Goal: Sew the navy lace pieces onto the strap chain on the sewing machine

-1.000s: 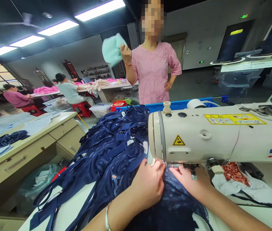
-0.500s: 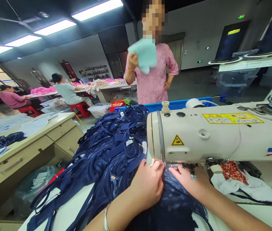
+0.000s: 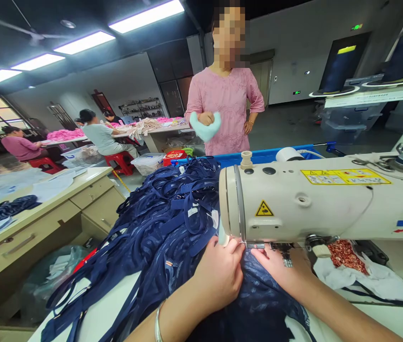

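Observation:
Close to the needle area of a white sewing machine (image 3: pixel 279 199), my left hand (image 3: pixel 220 268) is closed, its fingertips pinching navy fabric (image 3: pixel 258 289). A silver bangle (image 3: pixel 157 323) circles my left wrist. My right hand (image 3: pixel 286 268) reaches under the machine head from the right, thumb and fingertips gripping the same fabric beside the presser foot. The head and its fittings partly hide the right fingers. Left of the machine rises a big heap of navy strappy garments (image 3: pixel 162 213) with small white labels. The fabric hangs down between my forearms.
Across the machine stands a person (image 3: pixel 226 95) in pink holding a pale mint cloth (image 3: pixel 206 127). A desk with drawers (image 3: pixel 44 218) is at left. Navy thread cones (image 3: pixel 334 66) stand at upper right. White and copper cloth (image 3: pixel 351 259) lies under the machine arm. Other people sit behind.
The person across the machine has lowered the mint cloth from near the face to waist height. My hands and the fabric stay almost in place; the view has shifted slightly.

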The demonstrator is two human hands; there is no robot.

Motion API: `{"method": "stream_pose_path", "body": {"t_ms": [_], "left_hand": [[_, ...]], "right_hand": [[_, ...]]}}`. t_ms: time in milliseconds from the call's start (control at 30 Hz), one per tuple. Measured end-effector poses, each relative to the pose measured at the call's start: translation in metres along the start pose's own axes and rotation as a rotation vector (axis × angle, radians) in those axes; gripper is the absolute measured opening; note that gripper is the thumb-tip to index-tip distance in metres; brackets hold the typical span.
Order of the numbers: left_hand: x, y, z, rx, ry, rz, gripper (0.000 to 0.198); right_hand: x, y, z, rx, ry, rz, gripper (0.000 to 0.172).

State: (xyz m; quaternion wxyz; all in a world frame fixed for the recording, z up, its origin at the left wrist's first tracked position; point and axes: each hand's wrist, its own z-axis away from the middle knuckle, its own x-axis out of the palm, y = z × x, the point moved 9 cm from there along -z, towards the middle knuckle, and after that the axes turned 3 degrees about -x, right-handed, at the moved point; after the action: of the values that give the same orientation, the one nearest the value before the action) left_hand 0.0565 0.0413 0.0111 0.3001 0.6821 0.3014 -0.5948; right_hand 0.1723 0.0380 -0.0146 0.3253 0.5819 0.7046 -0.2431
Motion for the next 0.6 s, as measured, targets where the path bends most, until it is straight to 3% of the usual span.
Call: {"method": "stream_pose_path", "body": {"t_ms": [133, 600], "left_hand": [[-0.0006, 0.0006, 0.0002, -0.001, -0.002, 0.009, 0.027], [0.0017, -0.0032, 0.0015, 0.011, -0.003, 0.032, 0.032]], "right_hand": [[0.0010, -0.0036, 0.0058, -0.038, -0.001, 0.132, 0.029], [0.0018, -0.0012, 0.0044, 0.011, -0.006, 0.077, 0.033]]}}
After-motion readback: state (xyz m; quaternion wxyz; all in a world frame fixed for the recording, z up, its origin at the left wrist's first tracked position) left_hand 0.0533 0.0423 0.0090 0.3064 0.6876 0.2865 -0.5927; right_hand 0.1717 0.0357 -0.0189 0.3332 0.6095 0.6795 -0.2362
